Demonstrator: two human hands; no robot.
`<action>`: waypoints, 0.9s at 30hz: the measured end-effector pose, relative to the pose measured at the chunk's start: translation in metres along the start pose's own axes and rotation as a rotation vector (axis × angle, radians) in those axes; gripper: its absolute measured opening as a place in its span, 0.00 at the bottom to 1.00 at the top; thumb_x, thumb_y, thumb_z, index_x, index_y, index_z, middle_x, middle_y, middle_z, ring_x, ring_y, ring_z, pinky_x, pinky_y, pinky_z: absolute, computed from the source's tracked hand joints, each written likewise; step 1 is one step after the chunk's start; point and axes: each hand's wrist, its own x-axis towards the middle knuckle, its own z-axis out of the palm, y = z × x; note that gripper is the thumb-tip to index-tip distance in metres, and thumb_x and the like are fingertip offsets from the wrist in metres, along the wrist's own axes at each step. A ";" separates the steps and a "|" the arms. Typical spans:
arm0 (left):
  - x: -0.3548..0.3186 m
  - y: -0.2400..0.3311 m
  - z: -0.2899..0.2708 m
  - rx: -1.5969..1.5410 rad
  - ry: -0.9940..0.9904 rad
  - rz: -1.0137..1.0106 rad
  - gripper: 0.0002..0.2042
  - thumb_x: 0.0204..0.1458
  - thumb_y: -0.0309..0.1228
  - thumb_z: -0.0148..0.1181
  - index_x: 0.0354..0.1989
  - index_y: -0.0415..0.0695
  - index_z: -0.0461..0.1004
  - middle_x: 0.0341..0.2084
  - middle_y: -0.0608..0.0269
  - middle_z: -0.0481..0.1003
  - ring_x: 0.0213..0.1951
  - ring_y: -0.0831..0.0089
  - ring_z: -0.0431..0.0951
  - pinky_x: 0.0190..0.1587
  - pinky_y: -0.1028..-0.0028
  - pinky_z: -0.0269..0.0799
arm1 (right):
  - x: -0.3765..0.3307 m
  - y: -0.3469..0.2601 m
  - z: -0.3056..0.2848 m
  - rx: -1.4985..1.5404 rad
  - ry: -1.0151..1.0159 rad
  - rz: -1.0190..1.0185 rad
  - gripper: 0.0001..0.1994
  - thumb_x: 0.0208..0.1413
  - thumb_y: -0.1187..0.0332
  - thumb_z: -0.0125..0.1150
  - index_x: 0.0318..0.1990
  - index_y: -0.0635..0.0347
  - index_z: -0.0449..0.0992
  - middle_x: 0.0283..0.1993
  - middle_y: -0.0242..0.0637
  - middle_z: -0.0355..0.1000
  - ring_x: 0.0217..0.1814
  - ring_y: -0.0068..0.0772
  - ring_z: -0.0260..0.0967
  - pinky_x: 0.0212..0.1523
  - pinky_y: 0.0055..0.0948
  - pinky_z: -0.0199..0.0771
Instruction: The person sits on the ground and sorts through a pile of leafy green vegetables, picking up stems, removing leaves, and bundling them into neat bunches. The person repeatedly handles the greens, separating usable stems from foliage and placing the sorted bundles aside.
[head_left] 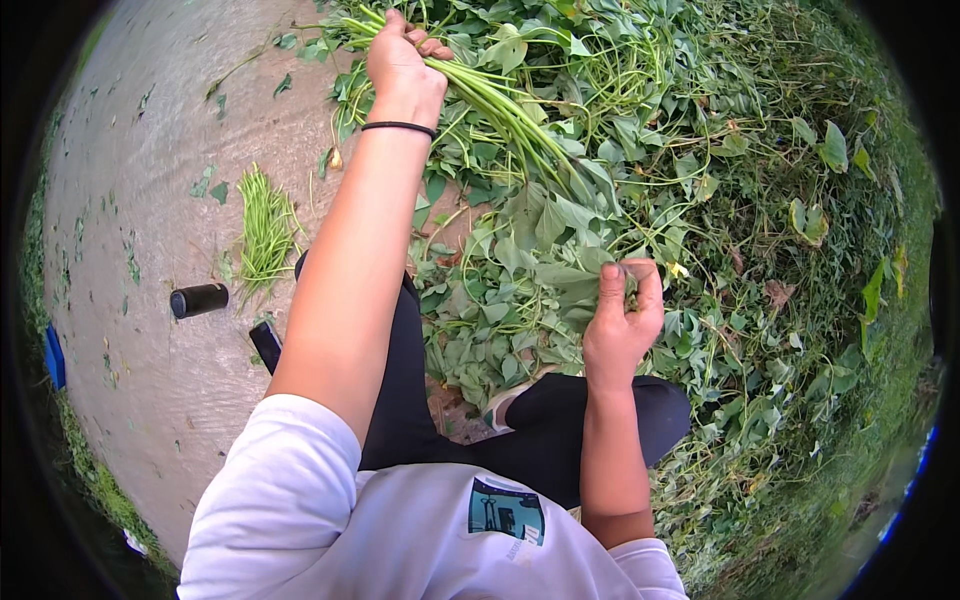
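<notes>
My left hand point(405, 72), with a black band at the wrist, is wrapped round a bunch of long green leaf stalks point(500, 112). The stalks slant down to the right, and broad green leaves point(550, 215) still hang at their lower ends. Over the leafy heap, my right hand point(624, 325) is closed in a pinch, thumb against curled forefinger, on a green leaf point(572, 282) at the tips of the bunch. How much foliage lies between those fingers is partly hidden. Left of my left forearm, a small pile of bare green stalks point(265, 225) lies on the ground.
A large heap of cut leafy vines point(760, 340) spreads in front and to the right. On the concrete ground point(140, 220) at left lie a black cylinder point(199, 300), a dark phone-like object point(265, 345) and leaf scraps. A blue object point(54, 357) sits at the far left edge.
</notes>
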 end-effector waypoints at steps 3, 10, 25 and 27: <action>-0.003 0.017 0.005 -0.091 -0.059 -0.068 0.18 0.61 0.43 0.46 0.21 0.48 0.57 0.11 0.73 0.53 0.13 0.79 0.55 0.18 0.76 0.53 | -0.017 0.009 -0.036 -0.004 -0.132 0.083 0.08 0.58 0.71 0.55 0.31 0.65 0.66 0.35 0.35 0.64 0.37 0.29 0.63 0.41 0.27 0.64; -0.023 0.004 0.025 -0.354 -0.691 -0.449 0.12 0.54 0.36 0.57 0.27 0.41 0.67 0.12 0.75 0.58 0.14 0.83 0.57 0.22 0.81 0.55 | 0.069 -0.025 -0.041 -0.141 -0.284 -0.081 0.07 0.47 0.78 0.63 0.32 0.66 0.69 0.33 0.36 0.68 0.35 0.29 0.70 0.39 0.26 0.70; -0.052 -0.035 0.038 -0.243 -0.801 -0.613 0.14 0.58 0.39 0.52 0.31 0.40 0.68 0.12 0.76 0.56 0.13 0.84 0.56 0.20 0.81 0.56 | 0.088 -0.005 0.013 -0.347 -0.368 -0.230 0.06 0.49 0.72 0.60 0.32 0.66 0.74 0.30 0.46 0.73 0.30 0.47 0.71 0.34 0.35 0.71; -0.057 -0.043 0.043 -0.234 -0.810 -0.596 0.14 0.59 0.40 0.51 0.31 0.40 0.68 0.12 0.76 0.56 0.13 0.84 0.56 0.19 0.81 0.55 | 0.096 0.012 0.016 -0.344 -0.280 -0.055 0.07 0.49 0.71 0.61 0.32 0.66 0.73 0.28 0.46 0.73 0.29 0.42 0.72 0.33 0.34 0.70</action>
